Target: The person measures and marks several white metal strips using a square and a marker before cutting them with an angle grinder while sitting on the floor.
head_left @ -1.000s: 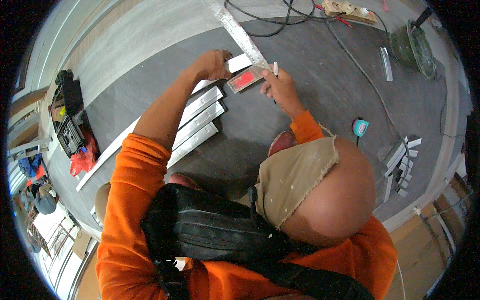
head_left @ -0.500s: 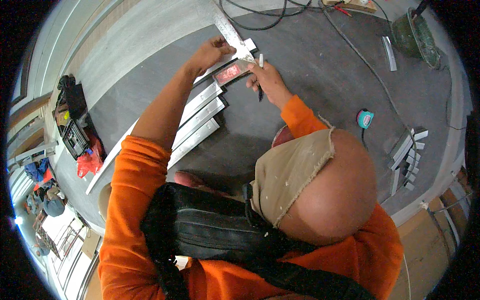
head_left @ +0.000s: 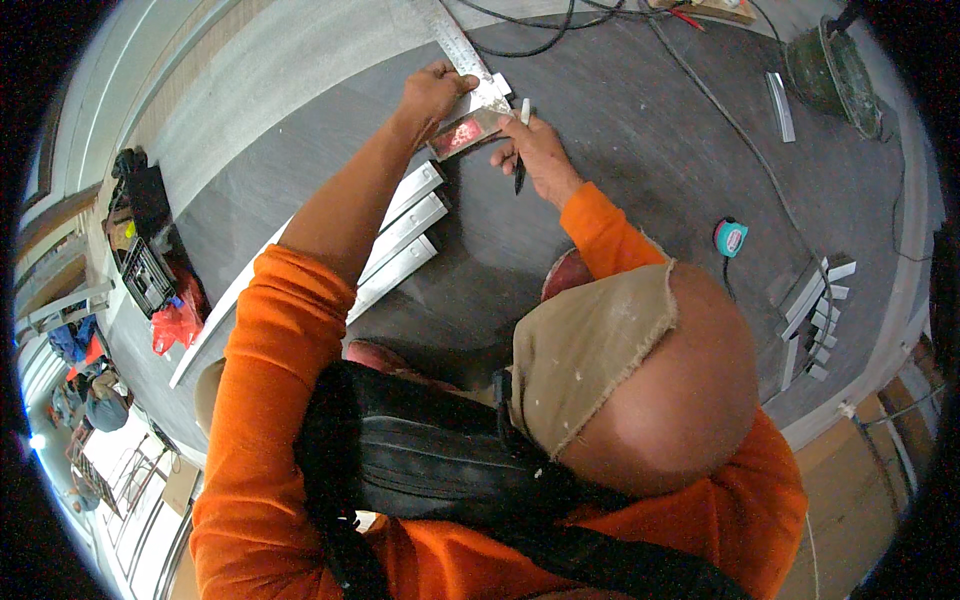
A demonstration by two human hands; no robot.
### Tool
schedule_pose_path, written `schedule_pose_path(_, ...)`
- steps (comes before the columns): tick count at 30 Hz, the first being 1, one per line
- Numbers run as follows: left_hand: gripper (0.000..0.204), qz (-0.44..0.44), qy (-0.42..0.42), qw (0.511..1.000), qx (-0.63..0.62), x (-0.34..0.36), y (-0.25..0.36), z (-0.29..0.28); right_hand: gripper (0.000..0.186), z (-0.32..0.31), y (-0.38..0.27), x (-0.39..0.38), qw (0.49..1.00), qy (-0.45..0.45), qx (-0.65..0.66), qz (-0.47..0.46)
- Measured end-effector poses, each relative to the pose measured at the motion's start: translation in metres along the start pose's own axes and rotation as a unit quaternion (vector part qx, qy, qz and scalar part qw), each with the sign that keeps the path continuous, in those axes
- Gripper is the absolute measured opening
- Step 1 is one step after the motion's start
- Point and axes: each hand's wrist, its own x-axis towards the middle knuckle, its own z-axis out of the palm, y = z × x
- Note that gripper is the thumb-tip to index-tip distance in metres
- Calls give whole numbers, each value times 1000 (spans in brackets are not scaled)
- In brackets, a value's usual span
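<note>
A carpenter's square point(head_left: 462, 52) lies across the end of a long light metal strip point(head_left: 235, 300), its reddish-marked stock turned toward me. My left hand point(head_left: 432, 100) is closed, with thumb and fingers pressed on the square near the corner. In my right hand point(head_left: 543, 158) is a marker pen point(head_left: 521, 172), dark at the bottom and white on top. The right thumb touches the stock's end, and the other fingers are curled around the pen. Several silvery metal profiles point(head_left: 405, 262) lie side by side below my left forearm.
A teal tape measure point(head_left: 731, 237) lies on the dark floor at right, near short cut metal pieces point(head_left: 800, 310). One more short profile point(head_left: 779, 107) is beside a dark bucket point(head_left: 832, 75). Black cables point(head_left: 720, 115) cross the floor. A crate point(head_left: 150, 275) stands at left.
My left hand has shifted a little right and up, onto the square. The square's stock has slid slightly right. My right hand stays nearly in place with the marker pen.
</note>
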Motion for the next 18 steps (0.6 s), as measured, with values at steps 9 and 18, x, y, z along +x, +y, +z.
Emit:
schedule_pose_path(9,28,8,4,1000,-16,3,0,-3,37,2,-4,0,1000,-7,-29,6)
schedule_pose_path(18,23,-12,-27,994,-107,-14,16,2,37,1,-2,0,999,15,-38,-5)
